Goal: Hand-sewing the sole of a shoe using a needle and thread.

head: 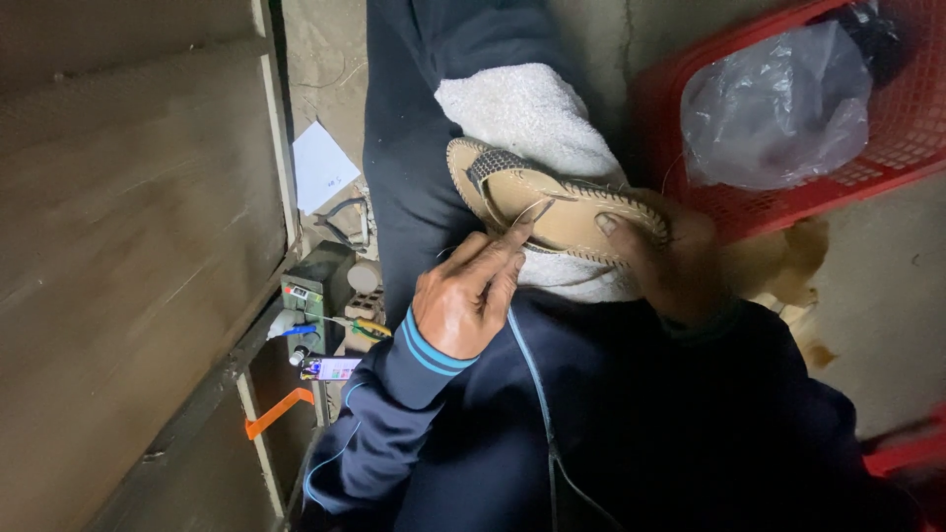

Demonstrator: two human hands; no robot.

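Concrete floor [887, 296], red basket [916, 128] upper right. Tan sandal [552, 212] lies on a white towel [532, 108] across the lap, long axis upper-left to right. Right hand [680, 261] grips it; left hand [468, 296] probably pinches thread.

Dim, flat indoor light, no hard shadows; it seems to fall from above and the far side of the hands. Brightest spots: white towel [532, 118] just beyond the left hand [468, 296], and soft glare on the clear plastic bag [778, 108] far right of the right hand [670, 261]. Dark clothing below both hands loses detail, nearly black. Right hand slightly soft and shadowed. Red blur at the lower right edge, smeared. Wooden panel [128, 246] left of the hands looks grainy, muted.
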